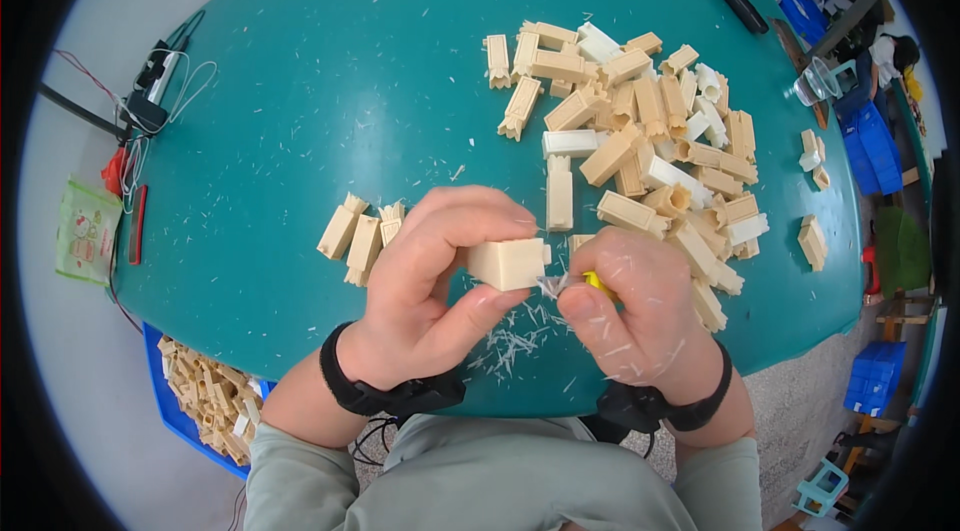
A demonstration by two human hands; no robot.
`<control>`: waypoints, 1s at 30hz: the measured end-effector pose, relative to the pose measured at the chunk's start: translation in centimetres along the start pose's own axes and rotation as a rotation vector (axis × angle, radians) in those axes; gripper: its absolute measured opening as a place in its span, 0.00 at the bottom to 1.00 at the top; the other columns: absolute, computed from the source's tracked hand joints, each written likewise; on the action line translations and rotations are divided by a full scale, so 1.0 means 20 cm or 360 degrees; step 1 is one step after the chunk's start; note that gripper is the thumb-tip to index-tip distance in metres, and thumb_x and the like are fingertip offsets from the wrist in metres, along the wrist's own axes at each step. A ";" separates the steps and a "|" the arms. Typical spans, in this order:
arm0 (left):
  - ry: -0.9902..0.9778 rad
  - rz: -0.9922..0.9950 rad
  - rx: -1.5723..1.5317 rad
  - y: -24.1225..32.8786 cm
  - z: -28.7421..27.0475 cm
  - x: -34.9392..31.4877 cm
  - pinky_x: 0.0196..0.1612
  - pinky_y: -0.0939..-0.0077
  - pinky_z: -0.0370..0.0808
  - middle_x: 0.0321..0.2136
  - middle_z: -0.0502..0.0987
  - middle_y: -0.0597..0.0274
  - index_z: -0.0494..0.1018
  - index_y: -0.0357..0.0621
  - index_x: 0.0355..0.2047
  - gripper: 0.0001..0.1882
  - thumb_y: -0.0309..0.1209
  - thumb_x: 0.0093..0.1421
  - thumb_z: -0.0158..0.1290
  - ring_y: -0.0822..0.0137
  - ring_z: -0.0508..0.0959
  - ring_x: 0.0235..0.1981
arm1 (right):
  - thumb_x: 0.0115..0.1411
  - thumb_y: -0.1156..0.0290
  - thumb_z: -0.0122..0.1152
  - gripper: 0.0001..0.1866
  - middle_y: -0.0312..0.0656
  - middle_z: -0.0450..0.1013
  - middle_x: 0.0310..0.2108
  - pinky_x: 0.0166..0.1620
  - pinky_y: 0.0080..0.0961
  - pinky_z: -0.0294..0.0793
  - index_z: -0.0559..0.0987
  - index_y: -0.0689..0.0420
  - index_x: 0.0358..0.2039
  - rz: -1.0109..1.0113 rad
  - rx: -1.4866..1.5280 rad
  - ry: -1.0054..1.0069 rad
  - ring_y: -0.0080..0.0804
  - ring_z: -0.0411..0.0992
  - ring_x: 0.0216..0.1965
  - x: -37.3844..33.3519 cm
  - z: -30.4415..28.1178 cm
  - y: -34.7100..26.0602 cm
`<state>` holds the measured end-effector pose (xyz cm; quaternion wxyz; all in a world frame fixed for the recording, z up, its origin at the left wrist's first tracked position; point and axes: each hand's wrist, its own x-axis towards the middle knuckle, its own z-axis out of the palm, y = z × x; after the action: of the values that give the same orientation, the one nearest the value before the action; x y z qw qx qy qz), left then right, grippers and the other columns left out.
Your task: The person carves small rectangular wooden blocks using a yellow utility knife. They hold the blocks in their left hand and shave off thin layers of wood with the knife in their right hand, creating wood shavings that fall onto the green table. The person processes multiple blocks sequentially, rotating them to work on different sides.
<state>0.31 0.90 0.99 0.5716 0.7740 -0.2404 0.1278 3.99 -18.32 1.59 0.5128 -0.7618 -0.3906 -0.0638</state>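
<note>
My left hand (440, 281) is closed around a cream plastic block (507, 264), its small stub end pointing right. In my right hand (635, 306) is a knife with a yellow handle (598, 283); its blade (556, 284) lies at the block's lower right edge. Most of the handle is hidden in the fist, and specks of shavings cling to the skin. Below the block, thin white shavings (515, 343) are scattered on the table. Just left of my left hand lie several similar cream pieces (364, 249).
A heap of cream and white hollow pieces (625, 156) covers the right of the green table (330, 111). A blue crate (205, 439) full of pieces stands lower left. A power strip (155, 91) with cables, a red stick-like item (138, 226) and a black object (744, 8) lie near the edges.
</note>
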 end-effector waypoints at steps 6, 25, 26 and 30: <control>0.0113 0.0026 -0.0368 -0.02 0.04 -0.01 0.39 0.75 0.69 0.37 0.69 0.54 0.60 0.41 0.43 0.16 0.30 0.58 0.51 0.67 0.71 0.36 | 0.52 0.66 0.62 0.12 0.41 0.66 0.16 0.18 0.27 0.61 0.69 0.58 0.22 0.0001 -0.0016 -0.0019 0.37 0.64 0.15 0.00 0.00 -0.01; -0.0114 -0.0326 -0.0490 0.05 -0.02 0.01 0.44 0.74 0.65 0.41 0.66 0.55 0.62 0.36 0.49 0.23 0.36 0.57 0.52 0.68 0.67 0.41 | 0.58 0.65 0.55 0.13 0.43 0.64 0.15 0.21 0.26 0.62 0.70 0.60 0.22 0.0427 0.0161 0.0019 0.35 0.62 0.15 0.02 -0.04 -0.04; -0.0133 -0.0247 -0.0428 0.03 -0.02 0.01 0.45 0.74 0.64 0.42 0.66 0.55 0.62 0.36 0.49 0.22 0.32 0.56 0.52 0.68 0.67 0.42 | 0.58 0.65 0.54 0.13 0.42 0.64 0.15 0.21 0.26 0.62 0.70 0.60 0.22 0.0453 0.0182 -0.0006 0.34 0.62 0.15 0.03 -0.04 -0.05; 0.0099 -0.0117 -0.0487 0.00 0.02 0.00 0.42 0.75 0.67 0.41 0.68 0.54 0.65 0.37 0.43 0.19 0.21 0.51 0.56 0.66 0.69 0.40 | 0.59 0.65 0.54 0.13 0.42 0.65 0.15 0.21 0.25 0.63 0.70 0.61 0.22 0.0571 0.0264 -0.0052 0.33 0.63 0.15 0.02 -0.02 -0.06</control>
<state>0.29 0.48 0.75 0.6944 0.6818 -0.2108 0.0928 3.52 -18.33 2.92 0.5706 -0.7753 -0.2608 0.0734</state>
